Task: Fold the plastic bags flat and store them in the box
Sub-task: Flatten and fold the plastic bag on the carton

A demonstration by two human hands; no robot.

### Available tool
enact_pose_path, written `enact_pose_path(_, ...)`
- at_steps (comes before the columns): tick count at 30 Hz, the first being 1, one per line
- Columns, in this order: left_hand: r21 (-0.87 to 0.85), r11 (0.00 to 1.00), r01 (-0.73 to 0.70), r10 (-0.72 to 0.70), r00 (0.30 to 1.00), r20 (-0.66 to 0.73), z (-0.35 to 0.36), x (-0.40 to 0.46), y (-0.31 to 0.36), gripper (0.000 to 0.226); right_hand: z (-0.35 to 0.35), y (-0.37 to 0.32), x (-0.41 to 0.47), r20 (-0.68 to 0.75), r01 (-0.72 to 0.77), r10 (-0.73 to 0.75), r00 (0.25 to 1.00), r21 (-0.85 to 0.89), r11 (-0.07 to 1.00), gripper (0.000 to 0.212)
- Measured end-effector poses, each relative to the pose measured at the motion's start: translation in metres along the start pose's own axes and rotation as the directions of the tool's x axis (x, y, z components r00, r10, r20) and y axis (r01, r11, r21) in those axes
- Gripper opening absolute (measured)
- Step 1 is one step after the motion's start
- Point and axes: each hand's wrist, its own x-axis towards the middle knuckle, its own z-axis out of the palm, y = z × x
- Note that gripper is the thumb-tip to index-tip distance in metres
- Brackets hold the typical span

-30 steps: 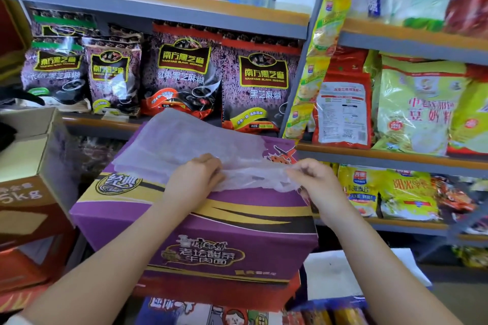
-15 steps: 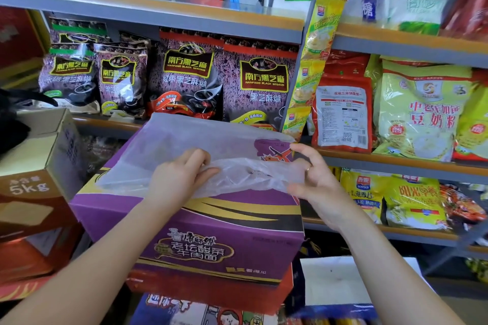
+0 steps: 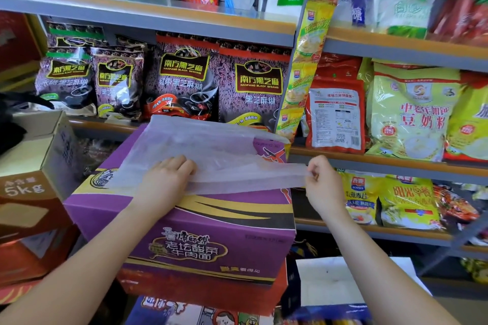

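A translucent plastic bag (image 3: 211, 155) lies spread on top of the purple carton (image 3: 200, 240), reaching from its far edge to near its front edge. The left hand (image 3: 165, 179) presses flat on the bag near the middle, fingers straight. The right hand (image 3: 323, 182) pinches the bag's handle end just past the carton's right edge and pulls it taut. This looks like the flattening step, before any fold. Next, the stretched end probably needs laying back over the pinned part. Which box is for storing, I cannot tell.
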Motion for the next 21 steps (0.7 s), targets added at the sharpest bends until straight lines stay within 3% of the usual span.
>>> enact_pose_path(3, 0.059, 0.993, 0.100, -0.105, 0.990, 0.095, -0.005, 0.000, -0.009, 0.028, -0.005, 0.019, 0.003, 0.037, -0.127, 0.134, 0.990, -0.160, 0.979, 0.011)
enact_pose_path(5, 0.067, 0.991, 0.116, -0.123, 0.985, 0.122, -0.009, -0.001, -0.009, 0.034, -0.006, 0.016, -0.001, 0.108, -0.097, 0.131, 0.985, -0.270, 0.958, 0.017)
enact_pose_path(6, 0.060, 0.993, 0.106, -0.111, 0.989, 0.102, -0.011, 0.000, -0.007, 0.033, -0.005, 0.009, -0.004, 0.128, -0.022, 0.067, 0.989, -0.325, 0.946, 0.025)
enact_pose_path(8, 0.012, 0.998, 0.056, -0.057, 0.998, 0.041, -0.016, 0.001, 0.000, 0.019, 0.002, -0.015, -0.014, 0.123, 0.234, -0.202, 0.972, -0.370, 0.899, 0.039)
enact_pose_path(11, -0.062, 0.998, -0.013, 0.013, 1.000, 0.011, -0.025, -0.001, 0.007, 0.008, 0.024, -0.055, -0.027, 0.243, 0.593, -0.542, 0.805, -0.367, 0.716, 0.042)
enact_pose_path(14, -0.112, 0.993, -0.036, 0.037, 0.999, 0.001, -0.032, -0.008, 0.007, 0.010, 0.044, -0.074, -0.029, 0.380, 0.704, -0.594, 0.709, -0.337, 0.625, 0.039)
enact_pose_path(17, -0.065, 0.998, 0.006, -0.003, 0.999, 0.050, -0.033, -0.019, -0.004, 0.018, 0.050, -0.083, -0.028, 0.467, 0.729, -0.564, 0.681, -0.362, 0.581, 0.040)
enact_pose_path(21, -0.071, 0.978, 0.198, -0.183, 0.967, 0.176, -0.033, -0.035, -0.031, 0.056, 0.046, -0.074, -0.026, 0.516, 0.749, -0.547, 0.659, -0.382, 0.541, 0.046)
